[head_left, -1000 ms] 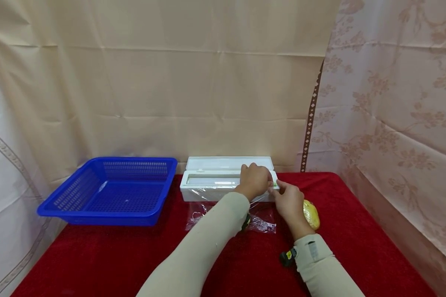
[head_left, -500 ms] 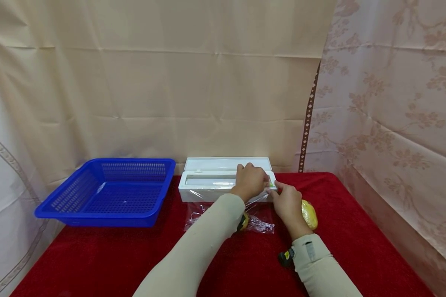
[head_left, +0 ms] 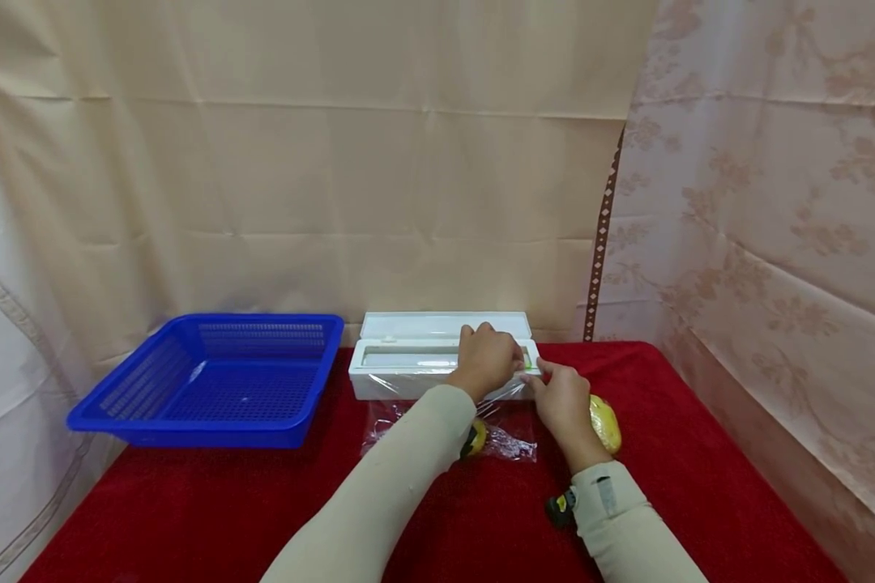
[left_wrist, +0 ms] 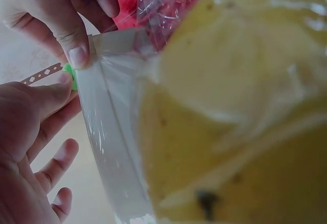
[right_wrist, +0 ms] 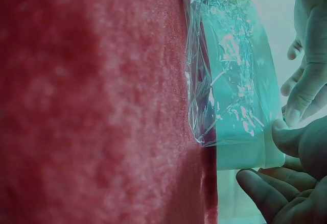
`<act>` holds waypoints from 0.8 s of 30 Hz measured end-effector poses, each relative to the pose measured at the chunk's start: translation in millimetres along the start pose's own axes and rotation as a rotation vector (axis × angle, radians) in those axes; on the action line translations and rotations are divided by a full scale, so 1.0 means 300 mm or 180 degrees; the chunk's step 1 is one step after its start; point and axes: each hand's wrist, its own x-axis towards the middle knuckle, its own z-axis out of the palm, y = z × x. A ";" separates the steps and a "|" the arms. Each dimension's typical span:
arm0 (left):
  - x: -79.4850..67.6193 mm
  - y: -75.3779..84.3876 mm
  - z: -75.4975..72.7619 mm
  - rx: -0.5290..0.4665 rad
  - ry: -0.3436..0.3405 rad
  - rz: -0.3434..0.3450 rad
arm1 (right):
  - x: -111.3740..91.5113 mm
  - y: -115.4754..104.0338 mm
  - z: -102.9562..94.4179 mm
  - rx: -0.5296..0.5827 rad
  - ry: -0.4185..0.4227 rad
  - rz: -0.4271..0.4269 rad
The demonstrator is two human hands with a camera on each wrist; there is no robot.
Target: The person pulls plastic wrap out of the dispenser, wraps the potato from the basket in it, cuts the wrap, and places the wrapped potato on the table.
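A long white cling film box [head_left: 437, 385] stands on the red cloth with its lid raised. From it, clear film [right_wrist: 225, 71] hangs over the front and lies crumpled on the cloth. My left hand [head_left: 487, 356] reaches across to the right end, its thumb against a small green slider [left_wrist: 71, 76] on the box edge. My right hand [head_left: 565, 405] grips the same end, thumb at the front corner and fingers at the side [right_wrist: 306, 157]. A yellow fruit [left_wrist: 230, 112] under film lies below my left wrist, mostly hidden by the sleeve in the head view.
A blue plastic basket [head_left: 241, 405] stands left of the box on the cloth-covered table. Another yellow fruit [head_left: 605, 423], shiny with wrapping, sits just right of my right wrist. Curtains [head_left: 299, 202] hang behind and to the right.
My left hand has shifted slightly left along with the green slider. More yellow shows beside the left cuff. The whole head view has drifted a little; the right hand keeps its hold.
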 end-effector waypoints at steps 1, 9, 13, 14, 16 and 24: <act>-0.001 -0.002 0.003 -0.0009 0.0023 -0.0009 | 0.000 0.000 0.000 0.0002 0.0001 -0.0017; -0.006 -0.011 0.005 -0.0041 0.0077 0.0039 | -0.001 -0.006 0.000 -0.0017 0.0018 -0.0043; -0.007 -0.014 -0.003 0.0003 0.0098 0.0067 | 0.000 -0.008 -0.004 -0.0028 0.0001 -0.0018; -0.008 -0.015 -0.003 0.0009 0.0101 0.0070 | 0.000 -0.008 -0.004 -0.0031 -0.0004 -0.0014; -0.008 -0.018 -0.004 0.0017 0.0103 0.0071 | -0.001 -0.008 -0.004 -0.0043 -0.0007 -0.0018; -0.013 -0.026 -0.008 0.0036 0.0028 0.0049 | -0.001 -0.008 0.002 -0.0046 -0.0004 -0.0061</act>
